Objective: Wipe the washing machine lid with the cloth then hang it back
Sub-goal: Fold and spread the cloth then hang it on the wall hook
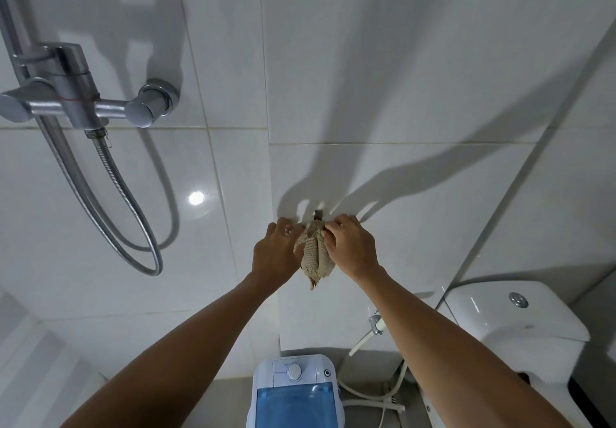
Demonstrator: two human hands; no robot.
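A beige woven cloth (315, 254) hangs bunched against the white tiled wall, just under a small dark hook (318, 214). My left hand (275, 252) grips the cloth's left side. My right hand (350, 244) pinches its upper right edge near the hook. Whether the cloth rests on the hook I cannot tell. Far below, at the bottom edge, stands the small white washing machine with its blue see-through lid (295, 404) and a round dial (295, 371).
A metal shower mixer (80, 101) with a looping hose (133, 227) sticks out at the upper left. A white toilet cistern (513, 324) stands at the lower right. A bidet sprayer (373, 327) and white hoses (366, 397) lie between it and the machine.
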